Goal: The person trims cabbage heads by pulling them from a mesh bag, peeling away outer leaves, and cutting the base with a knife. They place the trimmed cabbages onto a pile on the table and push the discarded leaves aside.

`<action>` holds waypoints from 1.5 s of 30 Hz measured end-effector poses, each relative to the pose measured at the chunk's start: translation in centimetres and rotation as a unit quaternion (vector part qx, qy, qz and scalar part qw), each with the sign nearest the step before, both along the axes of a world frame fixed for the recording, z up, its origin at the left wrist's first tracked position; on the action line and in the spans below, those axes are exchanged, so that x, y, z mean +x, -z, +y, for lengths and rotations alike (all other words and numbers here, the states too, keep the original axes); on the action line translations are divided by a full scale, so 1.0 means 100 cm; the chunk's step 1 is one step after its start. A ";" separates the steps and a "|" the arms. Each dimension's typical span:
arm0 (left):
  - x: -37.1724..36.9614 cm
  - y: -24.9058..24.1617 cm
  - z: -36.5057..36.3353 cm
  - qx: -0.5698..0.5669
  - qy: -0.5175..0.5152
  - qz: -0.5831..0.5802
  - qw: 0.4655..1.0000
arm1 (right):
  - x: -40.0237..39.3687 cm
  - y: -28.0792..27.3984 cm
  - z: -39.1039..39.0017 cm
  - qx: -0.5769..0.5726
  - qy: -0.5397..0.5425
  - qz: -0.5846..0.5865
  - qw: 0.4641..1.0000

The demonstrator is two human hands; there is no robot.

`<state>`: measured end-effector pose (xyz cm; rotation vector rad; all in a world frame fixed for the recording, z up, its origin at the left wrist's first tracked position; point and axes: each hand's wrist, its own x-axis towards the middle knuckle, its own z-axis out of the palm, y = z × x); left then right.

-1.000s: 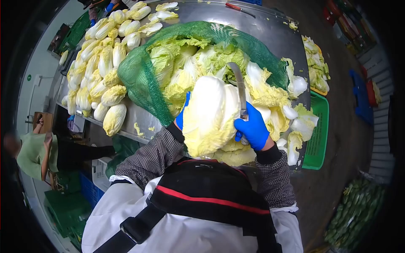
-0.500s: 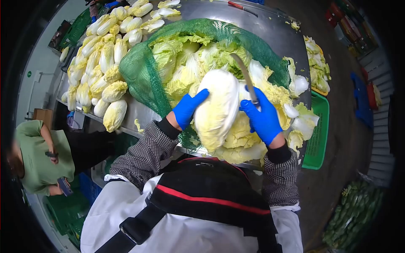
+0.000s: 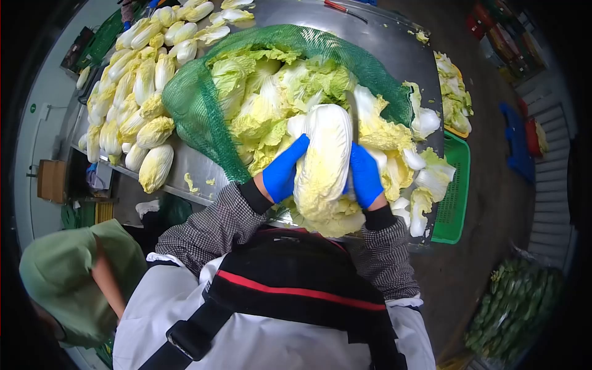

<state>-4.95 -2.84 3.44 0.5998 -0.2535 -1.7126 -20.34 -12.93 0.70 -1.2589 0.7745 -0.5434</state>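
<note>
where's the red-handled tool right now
In the head view, the red-handled tool lies at the top, slightly right of centre, on the metal table, beyond the green mesh bag.

The cabbage [image 3: 325, 157] hides most fingers of the right hand [image 3: 368, 176] and much of the knife [image 3: 353, 114] (just a thin strip shows). At eleven o'clock, the top edge crops a co-worker's sleeve [image 3: 127, 11].
</note>
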 end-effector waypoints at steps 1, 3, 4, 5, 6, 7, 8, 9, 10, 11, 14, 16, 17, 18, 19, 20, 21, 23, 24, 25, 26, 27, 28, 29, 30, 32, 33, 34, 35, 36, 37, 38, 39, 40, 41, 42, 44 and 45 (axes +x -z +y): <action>0.004 -0.003 0.001 0.001 -0.002 0.000 1.000 | -0.004 -0.035 -0.002 0.012 -0.008 0.122 0.992; 0.011 -0.010 0.000 -0.048 -0.043 -0.233 0.970 | -0.014 -0.035 -0.007 0.085 -0.020 -0.088 0.992; 0.016 -0.002 0.000 -0.057 -0.051 -0.241 0.967 | -0.016 -0.039 -0.007 0.036 -0.046 0.019 0.998; 0.023 0.002 0.002 -0.055 -0.049 -0.238 0.968 | -0.016 -0.046 -0.007 -0.016 -0.072 0.126 0.989; 0.032 0.005 0.004 -0.065 -0.045 -0.324 0.943 | -0.017 -0.037 -0.007 -0.015 -0.070 0.130 0.989; 0.034 -0.009 0.002 -0.077 -0.042 -0.408 0.909 | -0.016 -0.024 -0.009 0.007 -0.031 0.023 0.999; 0.037 -0.026 0.007 0.018 -0.027 -0.215 0.976 | -0.018 -0.014 -0.011 0.029 0.006 -0.084 0.996; 0.048 -0.019 0.009 -0.043 -0.035 -0.147 0.988 | -0.018 -0.016 -0.009 0.029 0.006 -0.080 0.996; 0.055 -0.022 0.010 -0.067 -0.025 -0.102 0.992 | -0.017 -0.019 -0.004 0.134 0.025 -0.148 0.980; 0.060 -0.027 0.010 -0.091 -0.015 -0.059 0.994 | -0.015 -0.021 -0.001 0.236 0.044 -0.214 0.947; 0.070 -0.026 0.017 -0.061 -0.052 -0.110 0.991 | -0.008 -0.003 0.000 0.298 0.048 -0.273 0.914; 0.077 -0.023 0.023 -0.038 -0.069 -0.133 0.988 | -0.006 -0.012 0.000 0.351 0.024 -0.303 0.886; 0.079 -0.022 0.026 -0.042 -0.071 -0.130 0.988 | -0.002 -0.009 -0.001 0.348 0.022 -0.300 0.888; 0.081 -0.021 0.028 -0.036 -0.070 -0.139 0.987 | 0.002 -0.002 -0.002 0.361 0.025 -0.345 0.866; 0.084 -0.020 0.031 -0.029 -0.069 -0.147 0.986 | 0.008 0.005 -0.002 0.374 0.028 -0.389 0.841; 0.088 -0.017 0.033 -0.022 -0.069 -0.154 0.985 | 0.014 0.012 -0.001 0.288 0.060 -0.360 0.885; 0.091 -0.017 0.034 -0.025 -0.072 -0.152 0.985 | 0.016 0.012 -0.004 0.287 0.057 -0.357 0.887; 0.098 -0.017 0.039 -0.013 -0.067 -0.177 0.982 | 0.024 0.011 -0.008 0.366 0.053 -0.420 0.829; 0.099 -0.018 0.041 -0.012 -0.074 -0.177 0.981 | 0.030 0.004 -0.006 0.368 0.046 -0.418 0.829; 0.098 -0.019 0.042 0.007 -0.074 -0.192 0.979 | 0.037 -0.010 -0.002 0.296 0.062 -0.402 0.864; 0.097 -0.022 0.043 0.026 -0.079 -0.209 0.975 | 0.046 -0.020 0.001 0.222 0.071 -0.387 0.892; 0.096 -0.018 0.043 -0.001 -0.059 -0.188 0.980 | 0.054 -0.024 0.002 0.228 0.049 -0.391 0.890; 0.094 -0.008 0.041 -0.019 -0.044 -0.154 0.987 | 0.059 -0.027 0.001 0.292 0.040 -0.346 0.891; 0.088 -0.013 0.039 0.006 -0.035 -0.186 0.982 | 0.065 -0.027 -0.002 0.354 0.026 -0.294 0.887; 0.080 -0.013 0.035 -0.006 -0.039 -0.184 0.982 | 0.075 -0.018 -0.007 0.267 0.007 -0.244 0.932; 0.083 -0.018 0.023 -0.131 -0.150 -0.239 0.950 | 0.101 -0.021 -0.009 0.092 -0.036 -0.130 0.987; 0.091 -0.030 0.025 -0.109 -0.160 -0.241 0.951 | 0.113 -0.039 -0.007 0.002 -0.055 -0.062 0.997; 0.104 -0.029 0.030 -0.108 -0.177 -0.248 0.946 | 0.125 -0.052 -0.004 0.010 -0.086 -0.047 0.995; 0.121 -0.025 0.033 -0.122 -0.192 -0.350 0.909 | 0.138 -0.053 -0.004 0.007 -0.095 -0.052 0.994; 0.136 -0.023 0.035 -0.134 -0.197 -0.444 0.864 | 0.146 -0.053 -0.004 0.038 -0.099 -0.074 0.992; 0.145 -0.027 0.040 -0.134 -0.195 -0.439 0.867 | 0.149 -0.051 -0.002 0.072 -0.099 -0.089 0.989; 0.153 -0.031 0.045 -0.122 -0.199 -0.492 0.839 | 0.157 -0.048 -0.001 0.089 -0.111 -0.082 0.986; 0.156 -0.037 0.049 -0.110 -0.201 -0.543 0.808 | 0.165 -0.047 0.005 0.085 -0.090 -0.083 0.989; 0.155 -0.041 0.053 -0.071 -0.206 -0.510 0.832 | 0.172 -0.044 0.006 0.070 -0.119 -0.066 0.988; 0.155 -0.043 0.056 -0.072 -0.200 -0.502 0.838 | 0.179 -0.042 0.006 0.055 -0.149 -0.049 0.986; 0.156 -0.045 0.060 -0.070 -0.199 -0.537 0.817 | 0.183 -0.041 0.008 0.057 -0.143 -0.042 0.987; 0.159 -0.048 0.064 -0.077 -0.198 -0.550 0.808 | 0.193 -0.041 0.011 0.060 -0.155 -0.060 0.984; 0.160 -0.049 0.066 -0.076 -0.197 -0.545 0.811 | 0.196 -0.040 0.012 0.061 -0.153 -0.055 0.985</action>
